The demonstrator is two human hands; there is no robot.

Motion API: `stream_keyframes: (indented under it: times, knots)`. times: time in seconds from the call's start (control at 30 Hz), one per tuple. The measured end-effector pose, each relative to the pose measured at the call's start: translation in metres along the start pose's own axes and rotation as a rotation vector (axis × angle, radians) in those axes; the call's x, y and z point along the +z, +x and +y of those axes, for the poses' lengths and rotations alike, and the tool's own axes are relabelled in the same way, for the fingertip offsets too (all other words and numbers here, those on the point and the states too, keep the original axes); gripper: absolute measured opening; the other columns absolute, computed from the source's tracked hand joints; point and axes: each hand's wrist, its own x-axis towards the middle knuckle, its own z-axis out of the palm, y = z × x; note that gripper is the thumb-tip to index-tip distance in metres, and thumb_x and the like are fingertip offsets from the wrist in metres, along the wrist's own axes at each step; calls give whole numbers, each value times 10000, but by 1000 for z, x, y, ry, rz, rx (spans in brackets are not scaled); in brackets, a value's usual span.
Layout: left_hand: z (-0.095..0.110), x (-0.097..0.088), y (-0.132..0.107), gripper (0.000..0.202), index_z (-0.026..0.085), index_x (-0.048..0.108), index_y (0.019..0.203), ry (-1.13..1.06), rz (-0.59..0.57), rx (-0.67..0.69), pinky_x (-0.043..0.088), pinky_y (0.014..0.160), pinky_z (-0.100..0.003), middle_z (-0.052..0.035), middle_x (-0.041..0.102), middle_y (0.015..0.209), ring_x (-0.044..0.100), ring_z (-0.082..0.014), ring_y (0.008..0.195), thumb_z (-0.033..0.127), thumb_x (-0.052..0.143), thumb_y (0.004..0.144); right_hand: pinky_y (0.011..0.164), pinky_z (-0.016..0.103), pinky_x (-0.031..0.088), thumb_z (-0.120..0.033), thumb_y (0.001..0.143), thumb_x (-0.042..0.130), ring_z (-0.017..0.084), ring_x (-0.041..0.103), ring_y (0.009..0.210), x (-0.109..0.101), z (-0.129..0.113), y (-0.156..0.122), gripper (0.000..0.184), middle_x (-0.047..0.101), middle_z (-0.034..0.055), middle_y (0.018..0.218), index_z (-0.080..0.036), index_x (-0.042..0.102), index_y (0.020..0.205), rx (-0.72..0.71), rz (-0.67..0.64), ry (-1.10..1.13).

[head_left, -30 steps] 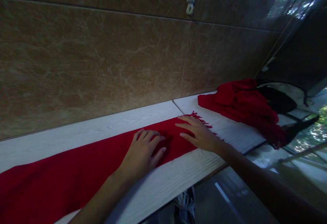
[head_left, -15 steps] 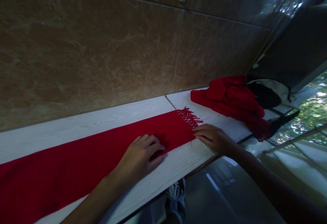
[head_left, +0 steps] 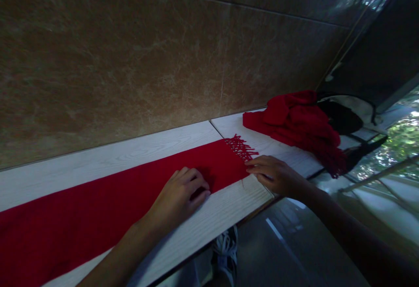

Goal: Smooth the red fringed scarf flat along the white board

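Note:
A long red scarf (head_left: 108, 199) lies flat and stretched out, its knotted fringe (head_left: 241, 148) at the right end. On its near edge rests my left hand (head_left: 185, 191), fingers curved and the thumb tip close to the forefinger, closed at the scarf's border; the exact contact is partly hidden. At the near corner by the fringe, my right hand (head_left: 273, 174) pinches the scarf between fingertips and thumb. A thin loose thread hangs from the edge beside it.
The scarf lies on a white wood-grain bench top (head_left: 235, 202) against a brown tiled wall (head_left: 131, 73). Crumpled red cloth (head_left: 294, 121) is heaped at the right, beside a black and white bag (head_left: 347, 114). A shoe (head_left: 225, 252) shows below the bench's front edge.
My left thumb has drawn in toward the fingers at the scarf's edge. My right hand stays at the fringed corner. The view has shifted slightly.

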Motion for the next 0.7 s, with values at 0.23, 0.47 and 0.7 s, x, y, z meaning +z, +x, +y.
stream_keyframes:
  times: [0.23,0.47,0.7]
  knots:
    - [-4,3,-4,517,343,356,1546,33,-179,34,145,1252,-586,-6,310,1636,198,-269,1541,496,362,1053,938,493,563,-80,900,471,275,650,1165,-16,-3,-4,361,714,97,1228,-218,761,1065,-50,0,-192]
    - [5,-25,-7,566,310,311,1570,-115,-166,-35,91,1274,-530,-21,259,1651,128,-219,1552,545,257,1057,1156,465,410,-330,1044,376,236,450,1411,12,-36,65,452,485,121,1530,-199,526,1449,215,123,28]
    - [-83,-98,-113,612,304,356,1558,125,18,-511,116,1235,-625,-28,224,1666,85,-298,1555,587,236,1029,1128,768,187,-538,1028,299,384,192,1516,74,-70,120,600,248,96,1655,-272,370,1561,306,-266,-152]
